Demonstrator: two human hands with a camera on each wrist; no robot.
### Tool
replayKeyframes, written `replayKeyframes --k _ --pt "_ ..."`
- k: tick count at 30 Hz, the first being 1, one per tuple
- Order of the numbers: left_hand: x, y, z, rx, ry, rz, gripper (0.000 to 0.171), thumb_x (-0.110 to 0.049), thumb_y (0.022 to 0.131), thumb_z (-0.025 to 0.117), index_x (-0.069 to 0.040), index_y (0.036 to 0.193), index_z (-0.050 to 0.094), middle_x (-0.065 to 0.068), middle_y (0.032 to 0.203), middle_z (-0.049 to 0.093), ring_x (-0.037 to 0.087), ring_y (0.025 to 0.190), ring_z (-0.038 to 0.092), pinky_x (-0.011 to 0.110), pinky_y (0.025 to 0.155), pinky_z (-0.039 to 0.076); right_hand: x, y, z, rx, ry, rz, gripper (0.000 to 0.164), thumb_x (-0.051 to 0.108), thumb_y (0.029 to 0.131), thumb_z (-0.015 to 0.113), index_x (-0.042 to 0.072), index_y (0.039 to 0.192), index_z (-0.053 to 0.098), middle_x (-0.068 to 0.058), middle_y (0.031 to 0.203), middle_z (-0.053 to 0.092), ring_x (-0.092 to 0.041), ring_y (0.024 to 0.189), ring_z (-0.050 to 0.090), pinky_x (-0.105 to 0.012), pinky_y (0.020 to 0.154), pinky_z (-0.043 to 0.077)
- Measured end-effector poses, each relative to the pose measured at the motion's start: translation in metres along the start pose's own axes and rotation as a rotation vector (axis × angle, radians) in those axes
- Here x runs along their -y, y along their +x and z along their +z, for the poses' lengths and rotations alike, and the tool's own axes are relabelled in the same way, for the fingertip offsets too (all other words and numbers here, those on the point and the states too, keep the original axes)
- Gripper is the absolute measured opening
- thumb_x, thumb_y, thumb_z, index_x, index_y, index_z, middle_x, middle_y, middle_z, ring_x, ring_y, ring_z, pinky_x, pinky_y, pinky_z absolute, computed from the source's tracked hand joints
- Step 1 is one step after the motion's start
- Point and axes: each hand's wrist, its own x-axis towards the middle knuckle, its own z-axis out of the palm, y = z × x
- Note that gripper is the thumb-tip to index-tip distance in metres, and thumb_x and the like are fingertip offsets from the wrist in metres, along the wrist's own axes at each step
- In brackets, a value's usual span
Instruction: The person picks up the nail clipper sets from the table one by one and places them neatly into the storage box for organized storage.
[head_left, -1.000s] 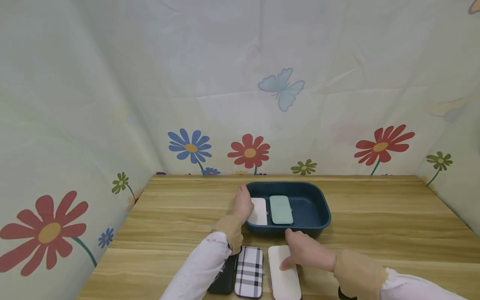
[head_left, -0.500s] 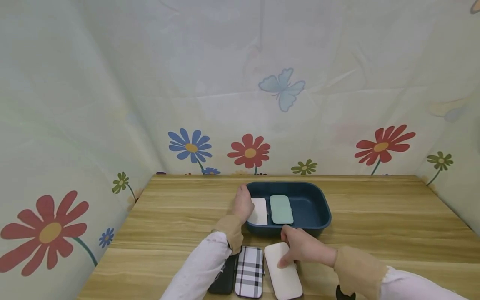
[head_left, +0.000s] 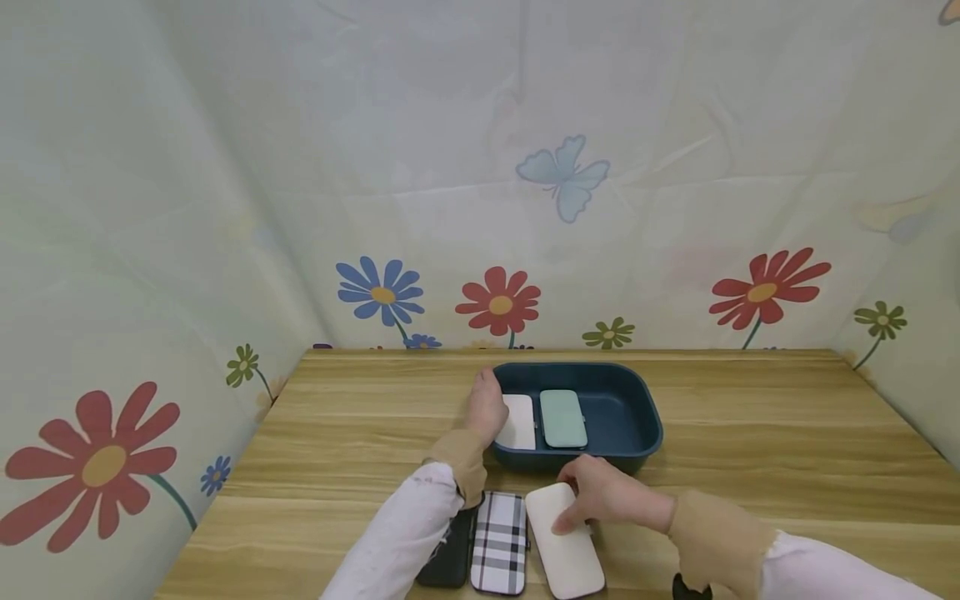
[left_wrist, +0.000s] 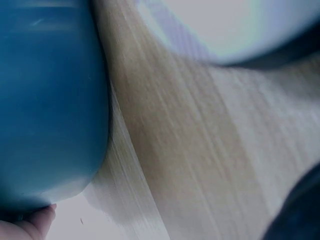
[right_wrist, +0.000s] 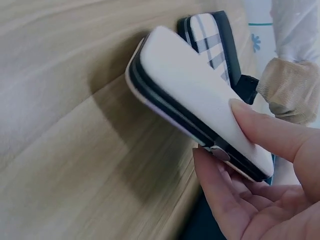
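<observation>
My right hand [head_left: 611,493] pinches a cream oblong case [head_left: 570,558] between thumb and fingers. In the right wrist view, the case [right_wrist: 185,80] is tilted above the table, with a dark seam and a small round clasp along its edge. At the left end of a dark blue tub [head_left: 615,459], my left hand [head_left: 486,408] holds the wall; only a few fingers [left_wrist: 41,220] show in the left wrist view. Inside the tub lie a white case [head_left: 519,423], partly behind the left hand, and a mint green case [head_left: 563,418].
A black-and-white plaid case [head_left: 498,546] lies on the wooden table [head_left: 750,433], left of the cream one. Beside it a black case [head_left: 447,554] is partly hidden by the left sleeve. A flower-printed cloth [head_left: 675,208] hangs behind the table.
My right hand has drawn slightly left, tilting the cream case and shifting its far end leftward. The left hand and the tub have stayed in place.
</observation>
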Motion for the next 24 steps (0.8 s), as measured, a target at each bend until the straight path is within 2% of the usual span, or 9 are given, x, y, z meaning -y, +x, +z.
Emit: replayKeyframes --k 3,6,14,24 --pt "0.0 0.0 0.0 -0.003 0.001 0.009 0.05 0.012 0.077 0.059 0.011 0.122 0.038 0.026 0.119 0.045 0.03 0.103 0.052 0.035 0.089 0.041 -0.002 0.0 -0.002 0.024 0.04 -0.053 0.027 0.016 0.061 0.083 0.004 0.077 0.063 0.002 0.061 0.054 -0.013 0.055 0.048 -0.027 0.05 0.042" --pt "-0.001 0.0 0.0 -0.004 0.003 0.01 0.05 0.012 0.077 0.059 0.011 0.122 0.037 0.026 0.12 0.045 0.03 0.104 0.051 0.035 0.089 0.04 -0.003 -0.001 -0.003 0.048 0.095 -0.071 0.023 0.015 0.062 0.082 0.005 0.074 0.064 0.002 0.059 0.055 -0.011 0.05 0.048 -0.026 0.046 0.043" --pt "0.0 0.0 0.0 -0.007 0.005 0.011 0.05 0.012 0.077 0.059 0.011 0.123 0.037 0.026 0.12 0.044 0.031 0.104 0.051 0.035 0.09 0.04 0.0 -0.004 -0.008 0.067 0.178 -0.035 0.02 0.014 0.064 0.081 0.005 0.076 0.066 0.0 0.061 0.058 -0.01 0.051 0.051 -0.027 0.046 0.047" --pt "0.0 -0.001 -0.001 -0.027 0.029 0.026 0.048 0.011 0.077 0.06 0.012 0.12 0.039 0.026 0.117 0.046 0.031 0.101 0.052 0.035 0.088 0.042 0.004 -0.005 -0.012 0.05 0.315 -0.017 0.016 0.012 0.068 0.077 0.003 0.076 0.067 -0.002 0.063 0.06 -0.011 0.052 0.052 -0.028 0.047 0.048"
